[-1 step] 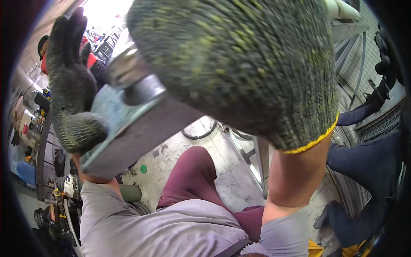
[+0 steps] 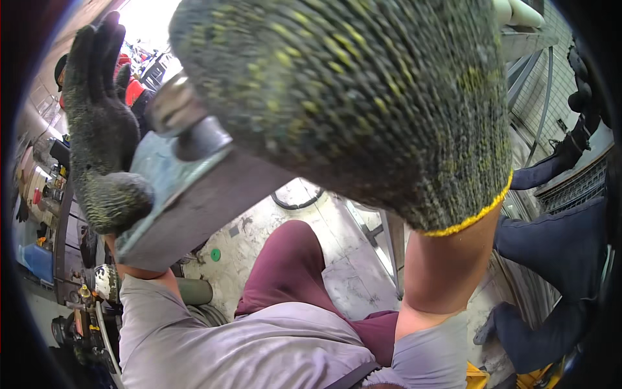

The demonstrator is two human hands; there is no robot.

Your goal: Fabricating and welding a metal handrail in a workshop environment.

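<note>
My left hand (image 2: 103, 136), in a dark grey knitted glove, has its fingers stretched upward. Its thumb lies along the edge of a grey metal piece (image 2: 207, 207) with a broad flat face. On top of that piece are shiny rounded metal parts (image 2: 204, 139). My right hand (image 2: 350, 110), in a grey-and-yellow knitted glove with a yellow hem, fills the upper middle close to the camera. It covers the right end of the metal piece. Its fingers are hidden behind the glove's bulk, so their grip does not show.
Dark blue clothing (image 2: 551, 246), apparently another person's, is at the right beside metal grating (image 2: 576, 181). Cluttered shelves (image 2: 55, 188) line the left side. Below are a pale stained floor (image 2: 346, 259), a black hoop (image 2: 298, 204) and a green disc (image 2: 216, 255).
My right hand has shifted slightly left. The metal piece and my left hand have also moved a little left; the left fingers stay stretched.
</note>
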